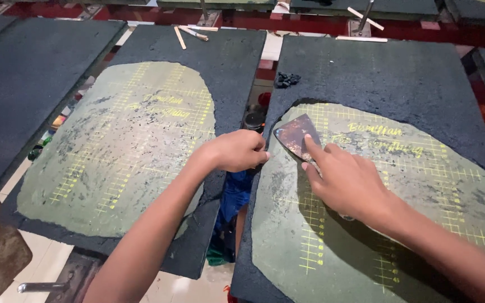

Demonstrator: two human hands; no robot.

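right hand (pixel 346 182) grips a scraper (pixel 296 136), forefinger laid along it; blade flat on the right board (pixel 399 78), long axis pointing up-left. left hand (pixel 237 150) curled shut at the board's left edge.

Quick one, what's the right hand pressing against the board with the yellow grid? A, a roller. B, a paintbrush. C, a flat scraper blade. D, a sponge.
C: the right hand presses a flat, stained scraper blade on the green grid-marked board, forefinger along it.
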